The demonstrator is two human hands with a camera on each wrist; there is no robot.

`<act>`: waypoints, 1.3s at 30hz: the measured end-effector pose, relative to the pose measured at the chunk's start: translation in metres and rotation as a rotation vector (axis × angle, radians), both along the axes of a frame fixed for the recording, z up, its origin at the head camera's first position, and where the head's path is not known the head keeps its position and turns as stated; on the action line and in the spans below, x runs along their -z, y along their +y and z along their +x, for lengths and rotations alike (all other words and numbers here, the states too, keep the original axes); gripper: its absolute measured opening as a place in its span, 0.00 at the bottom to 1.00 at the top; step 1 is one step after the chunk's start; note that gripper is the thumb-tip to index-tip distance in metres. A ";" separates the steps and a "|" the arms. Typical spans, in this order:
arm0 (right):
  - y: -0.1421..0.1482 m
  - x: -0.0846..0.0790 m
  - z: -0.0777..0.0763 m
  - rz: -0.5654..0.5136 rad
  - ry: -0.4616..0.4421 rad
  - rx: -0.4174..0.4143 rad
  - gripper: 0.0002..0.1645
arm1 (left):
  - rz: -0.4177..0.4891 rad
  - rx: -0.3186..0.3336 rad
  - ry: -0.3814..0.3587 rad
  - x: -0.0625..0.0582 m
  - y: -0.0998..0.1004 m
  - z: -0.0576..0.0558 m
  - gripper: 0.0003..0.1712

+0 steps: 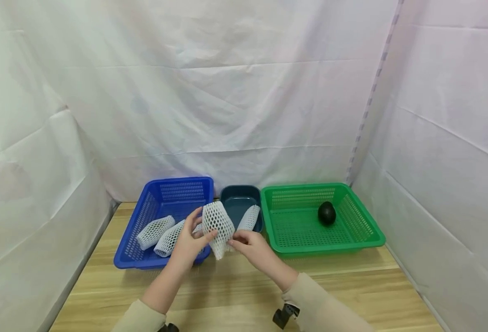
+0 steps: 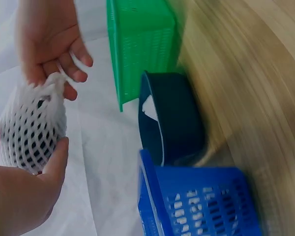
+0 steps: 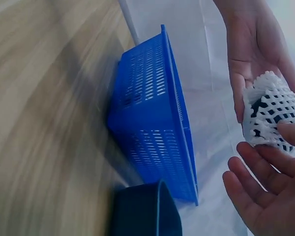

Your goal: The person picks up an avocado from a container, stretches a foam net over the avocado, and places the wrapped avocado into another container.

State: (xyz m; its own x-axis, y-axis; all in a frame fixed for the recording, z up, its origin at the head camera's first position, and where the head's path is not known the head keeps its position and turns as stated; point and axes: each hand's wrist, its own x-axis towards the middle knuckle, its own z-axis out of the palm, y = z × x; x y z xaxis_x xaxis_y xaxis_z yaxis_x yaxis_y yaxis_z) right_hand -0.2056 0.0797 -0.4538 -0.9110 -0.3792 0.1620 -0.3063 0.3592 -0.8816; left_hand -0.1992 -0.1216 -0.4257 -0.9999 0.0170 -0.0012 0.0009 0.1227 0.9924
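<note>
A white foam net sleeve (image 1: 219, 225) is held up in front of the blue basket and the dark teal bin. Dark patches of a fruit (image 3: 258, 105) inside show through its mesh in both wrist views; most of it is covered. My left hand (image 1: 187, 240) grips the sleeve from the left, thumb across the front. At its lower right, my right hand (image 1: 253, 248) pinches the net's edge between thumb and fingers. A dark, egg-shaped fruit, like an avocado (image 1: 326, 213), lies bare in the green basket (image 1: 293, 251).
The blue basket (image 1: 127, 253) at the left contains several net-wrapped pieces (image 1: 155, 232). Between the baskets, the teal bin (image 1: 240, 190) has a white foam net (image 1: 249, 217) in it. White cloth (image 1: 227, 101) hangs behind and beside the wooden table (image 1: 227, 299).
</note>
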 end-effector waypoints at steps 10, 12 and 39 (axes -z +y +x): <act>-0.033 -0.001 -0.013 0.530 0.448 -0.136 0.17 | -0.128 -0.039 -0.043 -0.017 -0.047 -0.029 0.55; -0.039 0.008 -0.013 0.638 0.600 -0.184 0.18 | -0.228 -0.051 -0.012 -0.020 -0.059 -0.040 0.56; -0.080 0.032 -0.012 0.775 0.689 -0.217 0.09 | -1.518 0.546 0.316 0.031 -0.084 -0.146 0.39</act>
State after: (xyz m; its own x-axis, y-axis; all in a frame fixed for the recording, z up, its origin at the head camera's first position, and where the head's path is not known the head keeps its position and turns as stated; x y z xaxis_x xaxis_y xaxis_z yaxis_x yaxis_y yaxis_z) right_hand -0.2179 -0.0001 -0.4859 -0.6144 -0.7442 0.2622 -0.7783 0.6262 -0.0463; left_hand -0.3453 -0.2056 -0.4567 -0.8402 0.5199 -0.1541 0.5347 0.8415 -0.0766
